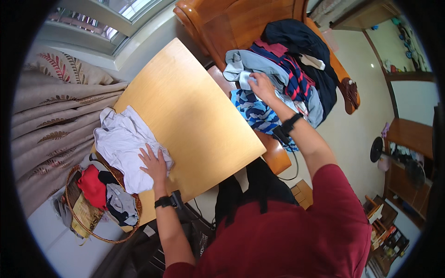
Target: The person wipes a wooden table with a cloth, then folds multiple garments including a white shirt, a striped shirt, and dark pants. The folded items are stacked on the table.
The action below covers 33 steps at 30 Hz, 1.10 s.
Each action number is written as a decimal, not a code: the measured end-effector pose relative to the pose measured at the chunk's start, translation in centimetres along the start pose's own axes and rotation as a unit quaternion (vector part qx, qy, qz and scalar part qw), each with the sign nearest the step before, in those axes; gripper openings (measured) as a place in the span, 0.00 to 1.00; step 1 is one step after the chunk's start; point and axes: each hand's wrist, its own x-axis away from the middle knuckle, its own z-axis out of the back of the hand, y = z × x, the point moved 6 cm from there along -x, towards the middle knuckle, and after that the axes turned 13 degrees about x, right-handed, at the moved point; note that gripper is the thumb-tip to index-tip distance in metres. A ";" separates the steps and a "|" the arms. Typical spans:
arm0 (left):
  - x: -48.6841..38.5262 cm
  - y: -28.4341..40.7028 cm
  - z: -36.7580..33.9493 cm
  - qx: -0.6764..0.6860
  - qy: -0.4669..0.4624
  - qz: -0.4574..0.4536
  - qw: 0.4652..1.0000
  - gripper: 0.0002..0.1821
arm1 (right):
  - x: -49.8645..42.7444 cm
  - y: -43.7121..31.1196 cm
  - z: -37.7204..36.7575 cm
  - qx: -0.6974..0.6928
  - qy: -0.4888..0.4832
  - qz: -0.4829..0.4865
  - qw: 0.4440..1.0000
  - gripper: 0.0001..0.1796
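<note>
My left hand (154,164) lies with fingers spread on a white garment (121,146) at the left side of the wooden table (194,114). Reaching to the right past the table's edge, my right hand (261,87) touches a light striped cloth (246,80) in a heap of clothes; whether the fingers grip it is not clear. Around it lie a grey garment (267,64), a blue camouflage-patterned garment (255,111), a navy and red striped garment (295,78) and a black garment (302,38). The heap rests on a wooden bench (278,161).
A wicker basket (137,212) holding a red cloth (93,186) and grey and dark clothes stands at the table's lower left corner. A patterned curtain (62,114) hangs along the left, below a window (94,24). Farther right is a black fan (377,149).
</note>
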 end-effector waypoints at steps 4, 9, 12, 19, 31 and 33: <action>4.4 8.2 5.0 0.324 -0.107 -0.042 0.939 0.26 | -3.7 -1.0 -4.5 0.199 0.007 -0.015 0.980 0.27; 17.9 26.5 16.3 0.675 -0.259 -0.279 0.632 0.10 | -0.8 2.0 -6.5 0.083 -0.181 -0.050 0.979 0.22; 22.5 30.8 21.4 0.707 -0.307 -0.386 0.506 0.06 | 2.8 4.2 -1.7 -0.021 -0.125 -0.019 0.992 0.19; 30.3 31.7 26.1 0.710 -0.349 -0.508 0.340 0.09 | 12.2 5.2 16.1 -0.123 -0.032 0.011 0.992 0.18; 31.9 35.3 17.5 0.338 -0.008 -0.628 0.701 0.27 | 25.9 -6.1 38.5 -0.184 0.076 0.101 0.975 0.13; 30.9 38.1 13.0 0.351 -0.097 -0.636 0.681 0.28 | 26.9 -7.0 41.6 -0.153 0.055 0.118 0.980 0.13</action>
